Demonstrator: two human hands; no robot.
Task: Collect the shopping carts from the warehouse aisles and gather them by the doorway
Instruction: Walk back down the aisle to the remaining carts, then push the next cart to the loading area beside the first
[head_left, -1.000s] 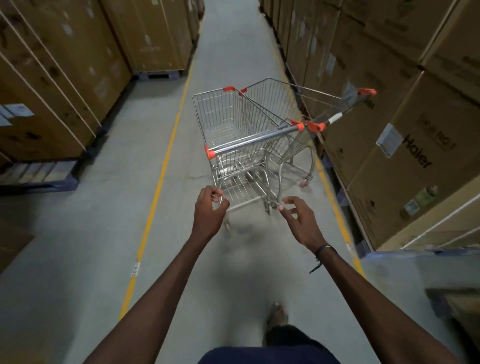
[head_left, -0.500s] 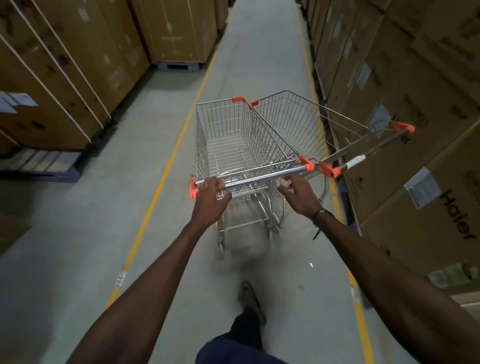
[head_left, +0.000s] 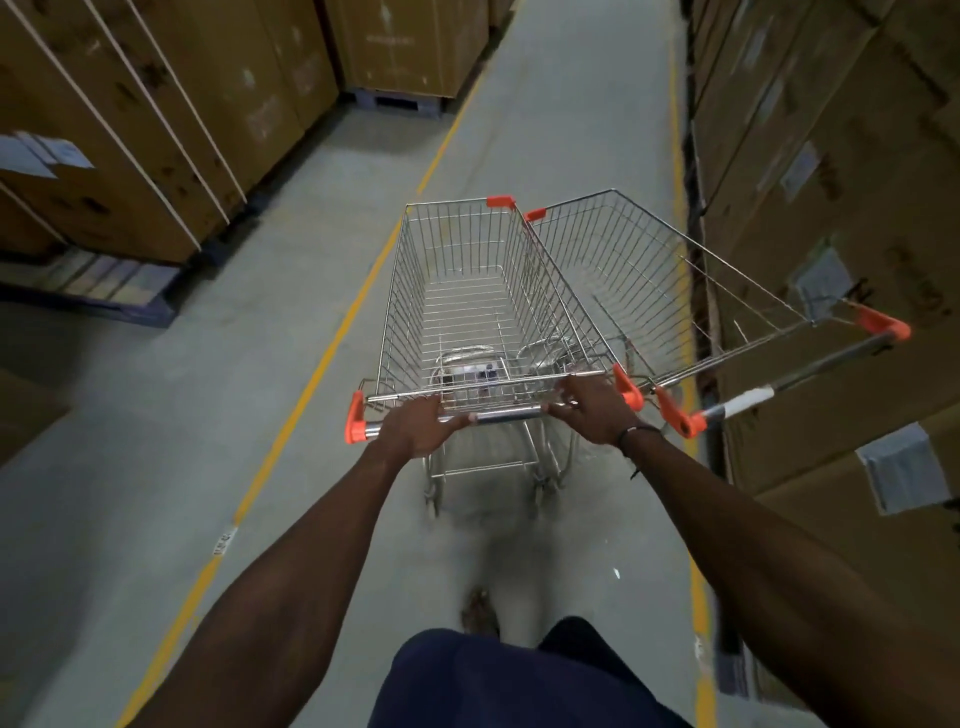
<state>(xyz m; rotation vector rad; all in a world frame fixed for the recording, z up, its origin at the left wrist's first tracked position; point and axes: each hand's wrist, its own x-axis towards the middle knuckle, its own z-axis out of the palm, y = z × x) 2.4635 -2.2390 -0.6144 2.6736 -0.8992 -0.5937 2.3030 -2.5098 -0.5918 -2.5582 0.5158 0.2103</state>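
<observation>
— What stood left of the near silver wire shopping cart (head_left: 470, 291)?

— Tall brown cardboard boxes (head_left: 130, 119) on pallets; then a yellow floor line (head_left: 311, 374) running beside the cart.

— And the hands?

— The left hand (head_left: 421, 428) was curled closed around the cart's chrome handle bar (head_left: 506, 415), near its orange end cap; the right hand (head_left: 595, 413) gripped the same bar toward its right end.

— The other cart?

— A second silver wire cart (head_left: 639, 280) stood just right of the first, angled, front corners nearly touching, close to more stacked brown cartons (head_left: 831, 182).
</observation>
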